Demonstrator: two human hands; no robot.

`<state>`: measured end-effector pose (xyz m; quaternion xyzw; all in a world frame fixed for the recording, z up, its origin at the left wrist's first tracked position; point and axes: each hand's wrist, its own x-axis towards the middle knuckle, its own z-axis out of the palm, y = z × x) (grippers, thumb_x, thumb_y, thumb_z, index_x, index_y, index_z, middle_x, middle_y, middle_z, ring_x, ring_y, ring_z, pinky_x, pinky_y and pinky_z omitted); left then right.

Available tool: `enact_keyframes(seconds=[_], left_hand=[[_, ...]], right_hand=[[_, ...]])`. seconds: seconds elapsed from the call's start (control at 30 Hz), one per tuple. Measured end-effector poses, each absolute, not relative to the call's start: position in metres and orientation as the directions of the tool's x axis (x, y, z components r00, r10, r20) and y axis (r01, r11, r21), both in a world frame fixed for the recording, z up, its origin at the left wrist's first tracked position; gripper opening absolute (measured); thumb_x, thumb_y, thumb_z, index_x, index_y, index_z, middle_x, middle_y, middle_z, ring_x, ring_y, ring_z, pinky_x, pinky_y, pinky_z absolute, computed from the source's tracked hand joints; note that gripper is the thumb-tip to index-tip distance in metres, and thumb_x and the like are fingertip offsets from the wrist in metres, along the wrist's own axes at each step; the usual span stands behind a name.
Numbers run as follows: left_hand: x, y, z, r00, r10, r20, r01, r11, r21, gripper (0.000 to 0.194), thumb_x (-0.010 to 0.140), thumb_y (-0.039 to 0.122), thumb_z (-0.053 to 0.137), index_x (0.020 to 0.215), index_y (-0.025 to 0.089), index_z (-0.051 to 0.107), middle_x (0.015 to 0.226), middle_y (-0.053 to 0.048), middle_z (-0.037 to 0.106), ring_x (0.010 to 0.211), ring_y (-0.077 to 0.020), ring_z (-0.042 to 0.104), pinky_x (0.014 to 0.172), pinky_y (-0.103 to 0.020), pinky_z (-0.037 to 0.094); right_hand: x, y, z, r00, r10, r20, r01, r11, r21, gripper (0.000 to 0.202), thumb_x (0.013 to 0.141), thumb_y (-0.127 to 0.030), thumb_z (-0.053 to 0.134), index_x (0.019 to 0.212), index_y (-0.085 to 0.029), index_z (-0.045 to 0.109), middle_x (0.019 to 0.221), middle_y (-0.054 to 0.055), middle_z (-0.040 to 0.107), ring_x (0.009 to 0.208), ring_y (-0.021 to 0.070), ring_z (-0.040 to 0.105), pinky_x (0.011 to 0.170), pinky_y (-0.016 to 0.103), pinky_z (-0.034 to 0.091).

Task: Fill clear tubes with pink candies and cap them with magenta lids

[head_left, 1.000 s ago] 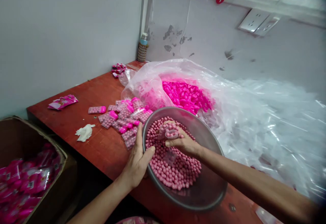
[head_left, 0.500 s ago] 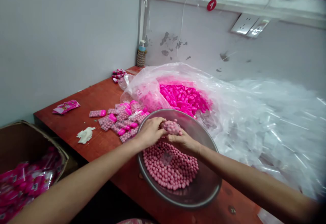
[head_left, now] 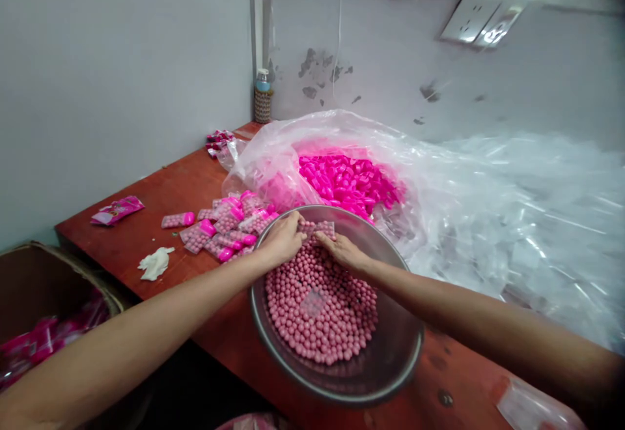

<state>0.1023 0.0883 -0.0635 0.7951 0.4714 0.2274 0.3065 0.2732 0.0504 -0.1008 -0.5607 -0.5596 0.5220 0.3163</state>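
A metal bowl [head_left: 398,345] holds many small pink balls [head_left: 317,326]. Over its far side, my left hand [head_left: 283,241] pinches the left end of a small clear plastic container [head_left: 323,228], which has pink balls in it. My right hand [head_left: 344,251] grips the same container from the right, thumb on the near side and fingers hidden behind. It lies nearly level, just above the heap. Another clear container [head_left: 313,302] sits half sunk among the balls. Left of the bowl are several filled containers with bright pink caps [head_left: 229,218].
Behind the bowl, a clear plastic bag [head_left: 273,137] holds bright pink caps [head_left: 342,179]. Clear plastic pieces [head_left: 527,234] heap on the right. Pink packets [head_left: 117,210] and a white scrap [head_left: 155,264] lie on the red table [head_left: 170,182]. A carton [head_left: 49,260] with pink packets stands lower left.
Both hands have lowered with the container toward the heap. Balls that were piled loosely around it have dropped away, and its clear wall now shows. The view has shifted slightly.
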Motion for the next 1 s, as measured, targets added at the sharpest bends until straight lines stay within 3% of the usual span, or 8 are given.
enact_keyframes(seconds=[0.1,0.17,0.3,0.37,0.5,0.73,0.87,1.0], left_hand=[[0.1,0.08,-0.058,0.423,0.899,0.111,0.457,-0.317,0.831,0.021,0.074,0.014,0.052,0.095,0.017,0.05,0.095,-0.005,0.06,0.091,-0.0177,0.055,0.082,-0.032,0.044],[0.098,0.074,-0.053,0.408,0.911,0.056,0.25,-0.171,0.953,0.021,0.074,0.016,0.054,0.094,0.017,0.049,0.095,-0.005,0.059,0.085,-0.0168,0.057,0.076,-0.033,0.048],[0.091,0.061,-0.039,0.438,0.892,-0.115,-0.106,0.178,0.978,0.023,0.07,0.019,0.059,0.089,0.015,0.047,0.092,-0.003,0.057,0.069,-0.012,0.058,0.059,-0.029,0.052],[0.088,0.056,-0.034,0.443,0.886,-0.133,-0.182,0.234,0.955,0.025,0.068,0.019,0.062,0.087,0.014,0.047,0.088,-0.002,0.056,0.066,-0.0108,0.058,0.057,-0.027,0.053],[0.084,0.051,-0.037,0.436,0.895,-0.099,-0.235,0.219,0.947,0.025,0.068,0.021,0.062,0.086,0.014,0.047,0.087,-0.001,0.053,0.069,-0.012,0.059,0.058,-0.027,0.053],[0.084,0.062,-0.053,0.462,0.874,0.15,0.269,-0.299,0.916,0.017,0.073,0.028,0.057,0.085,0.016,0.054,0.084,-0.003,0.06,0.079,-0.0166,0.057,0.072,-0.029,0.047],[0.1,0.081,-0.05,0.512,0.859,0.016,0.636,-0.391,0.665,0.02,0.071,0.032,0.058,0.082,0.015,0.058,0.082,-0.006,0.063,0.079,-0.0216,0.059,0.072,-0.032,0.046],[0.118,0.094,-0.051,0.503,0.859,-0.097,0.72,-0.355,0.596,0.024,0.068,0.028,0.061,0.086,0.013,0.061,0.089,-0.011,0.065,0.084,-0.0246,0.06,0.071,-0.031,0.047]], right_hand=[[0.283,0.056,-0.089,-0.084,0.939,-0.333,0.491,-0.252,-0.834,0.049,0.073,-0.059,0.052,0.089,-0.013,0.054,0.059,0.001,0.051,0.051,0.0147,0.048,0.047,0.026,0.041],[0.289,0.054,-0.077,-0.012,0.938,-0.346,0.738,-0.225,-0.636,0.055,0.068,-0.056,0.061,0.097,-0.01,0.052,0.071,0.008,0.058,0.062,0.0208,0.055,0.055,0.03,0.043],[0.29,0.027,-0.051,-0.164,0.964,-0.21,0.982,0.139,-0.128,0.049,0.077,-0.041,0.058,0.115,-0.013,0.044,0.095,0.014,0.06,0.082,0.0267,0.059,0.067,0.031,0.042],[0.282,0.009,-0.044,-0.341,0.912,-0.228,0.939,0.341,-0.038,0.033,0.083,-0.034,0.05,0.112,-0.019,0.048,0.101,0.011,0.059,0.083,0.0234,0.06,0.066,0.028,0.042],[0.259,-0.013,-0.045,-0.515,0.796,-0.317,0.854,0.51,-0.105,0.027,0.085,-0.038,0.046,0.104,-0.02,0.052,0.098,0.01,0.06,0.082,0.0218,0.06,0.064,0.026,0.042],[0.243,-0.008,-0.066,-0.167,0.868,-0.467,0.983,0.11,-0.146,0.056,0.075,-0.067,0.042,0.071,-0.013,0.059,0.069,0.013,0.062,0.065,0.0246,0.059,0.054,0.028,0.036],[0.232,-0.015,-0.078,-0.209,0.901,-0.38,0.919,0.048,-0.391,0.043,0.065,-0.053,0.066,0.084,-0.016,0.055,0.074,0.004,0.061,0.065,0.0184,0.055,0.054,0.024,0.035],[0.219,-0.022,-0.081,-0.378,0.898,-0.225,0.666,0.095,-0.74,0.024,0.075,-0.033,0.061,0.088,-0.017,0.049,0.079,0.001,0.059,0.071,0.0147,0.055,0.059,0.023,0.039]])
